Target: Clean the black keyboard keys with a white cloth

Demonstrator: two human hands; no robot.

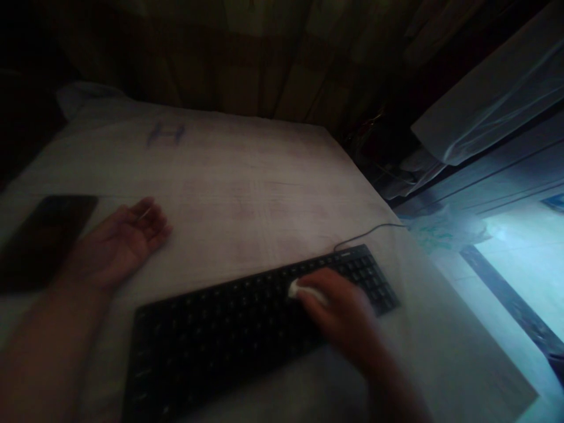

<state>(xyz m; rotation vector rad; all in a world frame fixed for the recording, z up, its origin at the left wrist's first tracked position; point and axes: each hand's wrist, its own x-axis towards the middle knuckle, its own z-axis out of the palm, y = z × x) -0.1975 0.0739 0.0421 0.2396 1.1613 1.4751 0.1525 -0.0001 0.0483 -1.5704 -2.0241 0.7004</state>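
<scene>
A black keyboard (229, 317) lies at a slant on the covered table, its cable leading off past the right edge. Over its right half is my right hand (337, 305), fingers pinched around a small white wad (294, 289) that looks like cloth or tissue. Whether the wad touches the keys, I cannot tell. To the left of the keyboard my left hand (127, 238) rests palm up, fingers loosely curled and apart. A dark flat rectangular object (48, 235) lies beside that hand, partly hidden by the forearm.
A pale plastic-like sheet (247, 158) covers the table, with a blue mark near the far edge. Behind it hangs a dark patterned curtain (247, 59). Off the right edge, a clear plastic bag (449, 229) and cables sit near the bright floor (524, 252).
</scene>
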